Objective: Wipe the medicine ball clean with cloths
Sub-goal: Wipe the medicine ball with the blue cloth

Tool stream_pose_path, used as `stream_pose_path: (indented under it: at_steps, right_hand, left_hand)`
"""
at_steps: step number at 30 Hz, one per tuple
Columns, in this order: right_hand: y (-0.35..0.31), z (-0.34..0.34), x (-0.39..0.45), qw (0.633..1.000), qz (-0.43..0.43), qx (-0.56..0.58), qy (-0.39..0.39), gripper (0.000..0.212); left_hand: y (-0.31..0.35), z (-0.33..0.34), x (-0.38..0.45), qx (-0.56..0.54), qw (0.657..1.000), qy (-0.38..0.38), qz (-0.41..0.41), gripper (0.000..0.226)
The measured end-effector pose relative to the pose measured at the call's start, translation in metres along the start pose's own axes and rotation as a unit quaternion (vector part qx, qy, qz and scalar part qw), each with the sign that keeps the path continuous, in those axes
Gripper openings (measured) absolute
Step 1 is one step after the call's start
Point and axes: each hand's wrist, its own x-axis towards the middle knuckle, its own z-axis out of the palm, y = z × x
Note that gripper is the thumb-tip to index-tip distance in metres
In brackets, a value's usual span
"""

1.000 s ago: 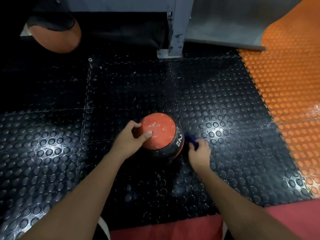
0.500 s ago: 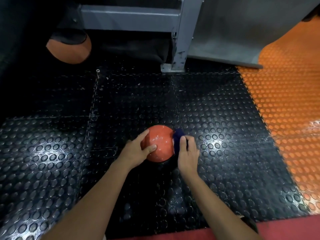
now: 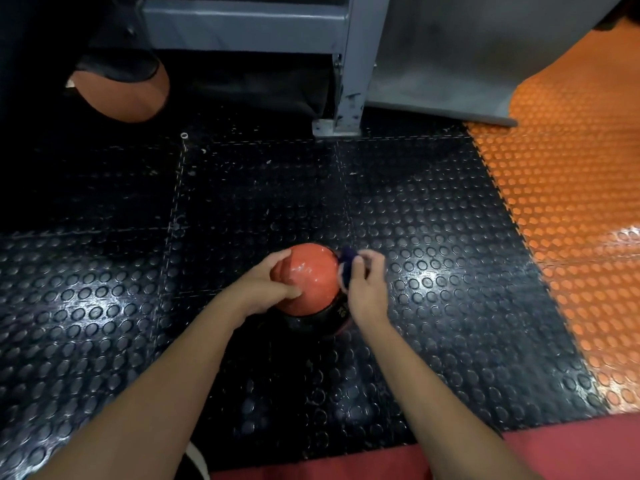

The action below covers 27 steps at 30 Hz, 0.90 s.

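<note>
Second ball (image 3: 119, 88): far upper left, an orange and black ball half in shadow, well apart from the work.
Black studded floor mat (image 3: 104, 289): glossy raised-dot tiles carrying the work; pale specks lie scattered on them.
Left hand (image 3: 265, 284): fingers curl over the left side of the medicine ball and the thumb presses on its orange top, steadying it.
Medicine ball (image 3: 313, 282): sits on the black mat at centre, between the two hands; orange cap up, black band below, pale smears on the orange surface.
Dark blue cloth (image 3: 346, 263): bunched against the ball's upper right edge, touching it.
Right hand (image 3: 367, 285): fingers and thumb pinch the cloth; how much cloth lies under the palm cannot be told.
Grey steel post (image 3: 346, 64): bolted foot beyond the ball, clear of both hands.
Orange studded floor (image 3: 571, 202): far right, unused.
Risk, roll: a round ball on slick tiles may spin or slide away if the cloth stroke pushes harder than the left hand resists.
Risk, coverage: the small wad may skip the smears on top, and the underside resting on the mat probably goes unwiped unless the ball is turned.
Risk, cloth: a light pinch could let it slip to the speckled floor and pick up grit.
</note>
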Motion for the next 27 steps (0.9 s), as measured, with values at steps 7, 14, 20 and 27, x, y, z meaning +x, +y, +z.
stream_pose_path:
  at_steps: [7,14,20,27]
  right_hand:
    - [0.015,0.009,-0.011,0.997,-0.065,-0.032,-0.001,0.042]
    - [0.013,0.018,-0.006,0.997,0.059,0.055,0.012,0.045]
    - [-0.006,-0.003,0.025,0.988,0.106,0.106,-0.046,0.017]
    - [-0.006,-0.031,0.020,0.975,0.093,0.152,-0.131,0.029]
  left_hand:
    - [-0.012,0.031,0.000,-0.018,0.995,0.094,-0.019,0.092]
    - [-0.021,0.016,0.005,-0.025,0.997,0.068,0.000,0.090]
    - [0.001,-0.007,0.011,0.087,0.991,0.100,0.023,0.056]
    - [0.041,0.027,0.032,0.182,0.960,0.052,0.206,0.038]
